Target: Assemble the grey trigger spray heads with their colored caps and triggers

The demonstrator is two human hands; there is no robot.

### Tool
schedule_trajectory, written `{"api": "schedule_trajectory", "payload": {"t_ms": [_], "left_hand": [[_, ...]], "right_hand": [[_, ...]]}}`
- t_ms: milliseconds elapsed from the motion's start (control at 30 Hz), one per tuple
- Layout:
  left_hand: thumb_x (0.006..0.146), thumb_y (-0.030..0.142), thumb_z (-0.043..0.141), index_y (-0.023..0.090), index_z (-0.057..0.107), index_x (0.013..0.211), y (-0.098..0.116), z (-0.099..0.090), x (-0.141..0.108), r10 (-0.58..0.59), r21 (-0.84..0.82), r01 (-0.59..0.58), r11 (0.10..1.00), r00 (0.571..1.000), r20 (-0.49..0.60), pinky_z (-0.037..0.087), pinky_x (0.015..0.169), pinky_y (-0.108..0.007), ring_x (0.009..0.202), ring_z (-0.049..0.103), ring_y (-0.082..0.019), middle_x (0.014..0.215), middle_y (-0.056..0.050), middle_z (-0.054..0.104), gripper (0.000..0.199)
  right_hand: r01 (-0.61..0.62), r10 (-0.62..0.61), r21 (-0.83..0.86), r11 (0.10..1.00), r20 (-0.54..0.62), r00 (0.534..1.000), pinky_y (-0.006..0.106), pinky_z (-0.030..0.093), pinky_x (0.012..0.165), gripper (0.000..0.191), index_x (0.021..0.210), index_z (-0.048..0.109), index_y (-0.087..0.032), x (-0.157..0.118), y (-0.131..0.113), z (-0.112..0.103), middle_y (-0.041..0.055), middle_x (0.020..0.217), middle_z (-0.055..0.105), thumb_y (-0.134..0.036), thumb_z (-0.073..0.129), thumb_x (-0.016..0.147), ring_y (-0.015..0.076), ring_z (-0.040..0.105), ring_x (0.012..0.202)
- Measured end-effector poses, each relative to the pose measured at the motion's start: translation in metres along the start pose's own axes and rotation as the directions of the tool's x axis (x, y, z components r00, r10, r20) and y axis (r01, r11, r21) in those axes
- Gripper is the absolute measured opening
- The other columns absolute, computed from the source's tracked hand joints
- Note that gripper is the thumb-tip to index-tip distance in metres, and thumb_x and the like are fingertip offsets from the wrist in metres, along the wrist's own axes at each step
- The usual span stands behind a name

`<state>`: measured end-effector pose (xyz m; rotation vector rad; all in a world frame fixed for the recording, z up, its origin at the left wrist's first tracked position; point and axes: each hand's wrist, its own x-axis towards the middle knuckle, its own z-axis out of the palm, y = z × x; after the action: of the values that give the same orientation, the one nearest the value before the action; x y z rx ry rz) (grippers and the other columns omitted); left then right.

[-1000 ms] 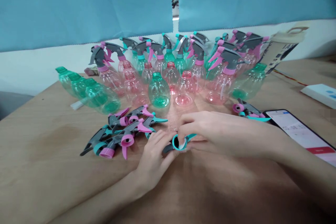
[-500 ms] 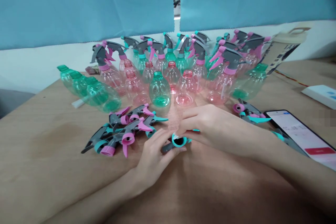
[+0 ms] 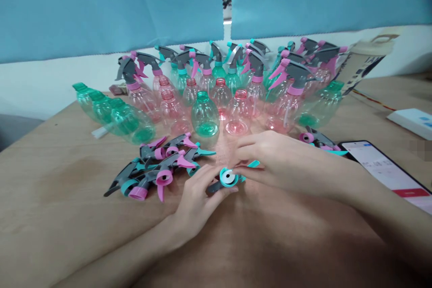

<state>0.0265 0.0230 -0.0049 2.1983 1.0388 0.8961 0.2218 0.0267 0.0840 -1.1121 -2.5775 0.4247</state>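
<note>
My left hand (image 3: 197, 202) is closed around a grey spray head with a teal collar (image 3: 222, 183). The collar's open end faces up towards me. Inside that collar lies a white washer (image 3: 228, 177) with a dark hole in its middle. My right hand (image 3: 266, 157) has its fingertips pinched at the washer's upper right edge; part of the pinch is hidden. The spray head's teal trigger (image 3: 253, 164) shows beside my right fingers. Left of my hands lies a pile of grey spray heads (image 3: 164, 177) with pink or teal collars and triggers.
Behind my hands stand an open green bottle (image 3: 205, 114) and several open pink bottles (image 3: 237, 114). Bottles with spray heads (image 3: 258, 69) fill the back. Green bottles (image 3: 125, 117) lean at left. At right are loose spray heads (image 3: 319, 139), a phone (image 3: 374, 166) and a tumbler (image 3: 364, 60).
The white washer, earlier a small white bit at my right fingertips, now lies flat inside the teal collar. My right hand has shifted slightly, and more of the teal trigger shows.
</note>
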Motion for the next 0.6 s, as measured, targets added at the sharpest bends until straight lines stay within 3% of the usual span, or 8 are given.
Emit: {"api": "schedule_trajectory", "payload": {"t_ms": [333, 600], "left_hand": [[0.080, 0.029, 0.065, 0.022, 0.061, 0.101, 0.0004, 0.0004, -0.0005, 0.037, 0.025, -0.038, 0.999, 0.999, 0.009, 0.047, 0.073, -0.028, 0.079, 0.058, -0.016, 0.087, 0.000, 0.062, 0.022], [0.081, 0.028, 0.063, 0.020, 0.062, 0.099, 0.0000, 0.0002, -0.0020, 0.069, 0.054, -0.070, 0.996, 0.998, 0.011, 0.047, 0.074, -0.029, 0.079, 0.057, -0.017, 0.087, -0.001, 0.063, 0.019]], "right_hand": [[-0.021, 0.015, 0.049, 0.999, 0.129, 0.991, 0.027, 0.043, 0.071, 0.014, 0.087, 0.068, -0.018, 0.0026, 0.0011, 0.0010, 0.0025, 0.085, 0.067, -0.016, 0.054, 0.084, 0.0160, 0.060, 0.081], [0.001, 0.006, -0.079, 0.997, 0.095, 0.995, 0.027, 0.037, 0.062, 0.014, 0.075, 0.063, -0.017, 0.0038, -0.0026, 0.0062, 0.0012, 0.079, 0.065, -0.020, 0.053, 0.085, 0.0165, 0.057, 0.075]]}}
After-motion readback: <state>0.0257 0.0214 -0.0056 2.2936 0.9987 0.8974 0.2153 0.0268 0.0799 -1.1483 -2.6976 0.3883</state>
